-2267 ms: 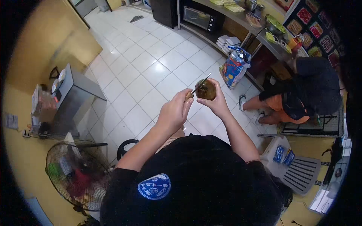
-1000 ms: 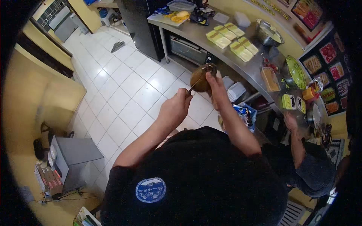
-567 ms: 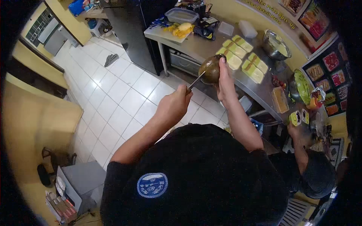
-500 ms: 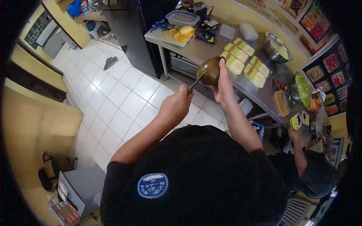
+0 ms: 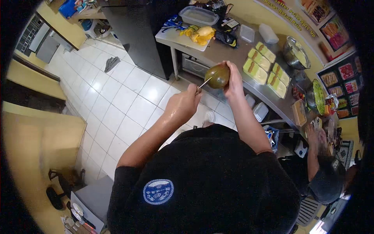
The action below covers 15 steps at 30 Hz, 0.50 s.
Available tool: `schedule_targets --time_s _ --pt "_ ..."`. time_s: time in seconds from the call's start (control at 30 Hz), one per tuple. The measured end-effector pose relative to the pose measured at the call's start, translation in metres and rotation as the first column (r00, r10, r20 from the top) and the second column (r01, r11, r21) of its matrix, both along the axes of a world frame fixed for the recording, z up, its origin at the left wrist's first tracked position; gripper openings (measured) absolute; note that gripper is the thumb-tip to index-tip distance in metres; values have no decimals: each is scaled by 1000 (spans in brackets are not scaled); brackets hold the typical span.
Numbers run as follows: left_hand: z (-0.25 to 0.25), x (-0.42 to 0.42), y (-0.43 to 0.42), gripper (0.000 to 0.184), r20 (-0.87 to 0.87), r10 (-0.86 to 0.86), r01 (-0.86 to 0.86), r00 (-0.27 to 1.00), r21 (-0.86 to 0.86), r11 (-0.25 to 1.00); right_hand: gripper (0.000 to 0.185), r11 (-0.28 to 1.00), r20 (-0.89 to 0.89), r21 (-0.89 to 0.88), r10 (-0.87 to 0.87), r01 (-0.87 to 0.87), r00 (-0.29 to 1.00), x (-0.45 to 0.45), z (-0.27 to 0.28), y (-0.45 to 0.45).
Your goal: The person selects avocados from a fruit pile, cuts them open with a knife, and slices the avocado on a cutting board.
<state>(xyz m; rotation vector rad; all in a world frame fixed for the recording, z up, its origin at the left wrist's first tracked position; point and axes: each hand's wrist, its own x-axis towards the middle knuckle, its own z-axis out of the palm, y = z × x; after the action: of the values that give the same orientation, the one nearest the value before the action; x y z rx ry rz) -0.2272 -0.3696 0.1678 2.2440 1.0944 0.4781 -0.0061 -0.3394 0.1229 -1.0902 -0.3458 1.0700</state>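
Note:
In my right hand [image 5: 234, 80] rests a large green-brown avocado [image 5: 218, 76], fingers wrapped round its right side. My left hand [image 5: 183, 103] is closed on the handle of a knife [image 5: 203, 84]. The blade's tip end lies against the left face of the avocado; how deep it goes I cannot tell. Both hands are held up over the tiled floor, in front of the steel table [image 5: 222, 54]. Layered green and cream desserts in clear tubs [image 5: 259, 62] sit on that table, beyond my right hand.
A cutting board [image 5: 165, 36] bears yellow mango pieces [image 5: 202, 35], beside a clear plastic container [image 5: 198, 15]. Metal bowls [image 5: 296, 52] stand along the wall. At the right, a co-worker in a dark cap [image 5: 327, 179] reaches over the table. A black fridge [image 5: 136, 35] stands at the left.
The view has shifted a little. The avocado has turned in my right hand, and the knife now meets it at a flatter angle. The co-worker's hand has moved over the tubs.

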Motion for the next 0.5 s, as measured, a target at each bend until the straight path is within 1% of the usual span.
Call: schedule_targets --time_s 0.03,0.07,0.13,0.17,0.2,0.23,0.27,0.3,0.33,0.37,0.4,0.43,0.47,0.5 --pt "1 -6 1 26 -49 16 -17 999 -21 1000 26 996 -3 84 2 -2 1000 -1 -1 7" --pt "1 -10 5 26 -99 32 -35 995 -37 999 26 996 -4 83 12 -11 1000 -1 -2 13" --pt "-8 -6 12 26 -70 63 -66 996 -50 997 27 985 -280 -160 23 -71 960 -14 19 13" --pt "-14 -2 15 27 -35 83 -85 996 -62 994 33 979 -419 -135 83 -153 904 -15 3 21" --pt "-18 3 19 27 -36 84 -86 996 -64 994 33 979 -419 -137 83 -154 904 -21 -7 22" --pt "-22 8 22 27 -2 108 -108 994 -24 994 36 964 -526 -28 210 -263 824 -30 -14 19" --pt "-24 11 27 27 32 132 -133 991 15 991 40 930 -610 92 335 -356 718 -34 -18 17" --pt "-19 12 32 27 34 140 -141 990 16 990 46 935 -705 16 262 -354 659 -34 -10 18" --pt "-13 11 36 28 14 137 -136 991 -28 990 46 932 -705 18 269 -362 656 -31 -15 22" --pt "-6 9 41 28 -7 132 -132 991 -69 989 45 915 -427 18 371 -402 825 -25 -24 26" --pt "4 7 47 28 -10 138 -138 990 -64 988 46 900 -101 7 435 -436 895 -21 -28 31" --pt "16 5 55 27 21 122 -120 992 -76 990 46 897 -98 14 441 -442 892 -18 -26 36" --pt "25 5 62 27 55 108 -103 993 -89 991 45 917 317 36 367 -398 874 -15 -23 41" --pt "29 8 71 27 14 113 -111 994 -108 988 45 927 676 79 220 -366 703 -11 -18 47"
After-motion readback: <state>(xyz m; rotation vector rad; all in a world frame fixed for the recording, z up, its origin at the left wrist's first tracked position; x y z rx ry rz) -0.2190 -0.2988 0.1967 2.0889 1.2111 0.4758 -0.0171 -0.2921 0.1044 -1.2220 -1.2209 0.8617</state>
